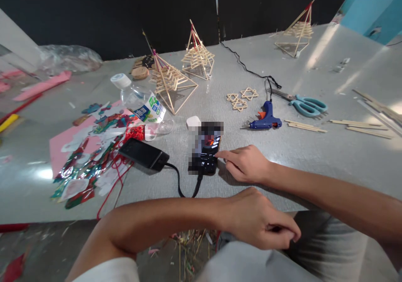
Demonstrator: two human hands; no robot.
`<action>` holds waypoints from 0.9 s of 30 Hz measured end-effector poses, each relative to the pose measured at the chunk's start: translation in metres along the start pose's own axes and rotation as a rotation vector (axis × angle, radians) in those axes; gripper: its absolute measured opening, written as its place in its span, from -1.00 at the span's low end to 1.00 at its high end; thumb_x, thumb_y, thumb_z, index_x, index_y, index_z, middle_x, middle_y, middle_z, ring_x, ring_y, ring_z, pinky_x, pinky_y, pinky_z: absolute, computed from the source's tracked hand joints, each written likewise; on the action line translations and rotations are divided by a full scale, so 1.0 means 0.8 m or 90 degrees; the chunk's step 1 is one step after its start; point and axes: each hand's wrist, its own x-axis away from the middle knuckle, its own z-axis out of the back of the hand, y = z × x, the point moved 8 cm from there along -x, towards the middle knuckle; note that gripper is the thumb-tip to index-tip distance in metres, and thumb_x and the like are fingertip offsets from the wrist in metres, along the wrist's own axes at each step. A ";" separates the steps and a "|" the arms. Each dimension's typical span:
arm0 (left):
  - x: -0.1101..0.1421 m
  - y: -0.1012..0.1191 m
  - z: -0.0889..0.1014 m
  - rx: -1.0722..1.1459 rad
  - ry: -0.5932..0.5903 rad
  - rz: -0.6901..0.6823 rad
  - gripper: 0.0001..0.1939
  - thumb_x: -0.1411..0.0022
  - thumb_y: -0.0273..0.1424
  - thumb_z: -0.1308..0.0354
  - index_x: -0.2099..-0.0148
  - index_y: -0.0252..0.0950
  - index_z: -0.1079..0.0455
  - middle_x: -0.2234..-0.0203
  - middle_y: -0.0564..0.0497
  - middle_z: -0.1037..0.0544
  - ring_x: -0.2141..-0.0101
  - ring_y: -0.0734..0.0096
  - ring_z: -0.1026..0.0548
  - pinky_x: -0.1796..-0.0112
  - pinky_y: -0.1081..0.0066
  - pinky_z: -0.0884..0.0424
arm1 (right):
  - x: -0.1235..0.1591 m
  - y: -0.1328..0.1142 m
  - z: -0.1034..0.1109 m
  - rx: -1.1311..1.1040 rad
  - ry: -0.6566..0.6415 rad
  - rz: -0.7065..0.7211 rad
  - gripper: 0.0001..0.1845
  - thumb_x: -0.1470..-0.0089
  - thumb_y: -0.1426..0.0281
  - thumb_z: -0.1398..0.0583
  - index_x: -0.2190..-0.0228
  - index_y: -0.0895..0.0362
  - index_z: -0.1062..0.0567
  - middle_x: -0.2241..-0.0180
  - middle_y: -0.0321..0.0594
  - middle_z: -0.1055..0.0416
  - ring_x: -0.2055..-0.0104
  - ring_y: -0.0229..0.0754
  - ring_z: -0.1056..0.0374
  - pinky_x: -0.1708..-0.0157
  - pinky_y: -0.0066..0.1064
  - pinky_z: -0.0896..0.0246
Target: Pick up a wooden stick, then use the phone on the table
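My right hand [246,163] rests on the table with its index finger stretched out to the right edge of a smartphone [209,150], touching the lit screen or just over it. Its other fingers are curled, holding nothing. The phone lies flat, partly pixelated, and a short black cable [179,177] joins it to a black power bank [143,153]. My left forearm lies across the table's front edge. My left hand [260,219] hangs beyond that edge over my lap, fingers curled in, with nothing visible in them.
Behind the phone stand stick pyramids [171,81], a plastic bottle [141,102] and stick stars [240,98]. A blue glue gun [266,119], scissors [306,105] and loose sticks [306,126] lie to the right. Foil scraps [84,169] and red string [135,134] cover the left.
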 end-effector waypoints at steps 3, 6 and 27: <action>0.000 0.001 0.001 0.001 -0.002 0.009 -0.83 -0.36 -0.39 -0.21 0.12 -0.22 -0.65 0.62 0.23 -0.43 0.55 0.57 -0.42 0.47 0.51 -0.26 | 0.000 0.000 0.000 -0.001 -0.001 -0.005 -0.48 -0.41 0.34 0.02 -0.17 0.14 -0.60 0.38 -0.15 -0.66 0.49 -0.20 -0.35 0.42 -0.31 0.22; 0.001 0.002 0.001 0.009 -0.012 0.009 -0.76 -0.41 -0.36 -0.17 0.03 -0.24 -0.66 0.60 0.21 -0.45 0.52 0.54 -0.45 0.45 0.51 -0.28 | 0.000 0.000 0.000 0.004 -0.006 -0.001 -0.48 -0.41 0.33 0.01 -0.17 0.15 -0.60 0.38 -0.15 -0.66 0.48 -0.20 -0.35 0.42 -0.31 0.22; -0.002 0.001 0.000 0.011 -0.029 0.037 -0.82 -0.41 -0.39 -0.21 0.07 -0.25 -0.64 0.63 0.23 -0.39 0.55 0.56 -0.41 0.48 0.49 -0.23 | 0.006 -0.011 0.000 -0.004 0.023 0.116 -0.53 -0.46 0.36 0.01 -0.16 0.14 -0.59 0.37 -0.21 -0.65 0.48 -0.24 -0.37 0.43 -0.32 0.16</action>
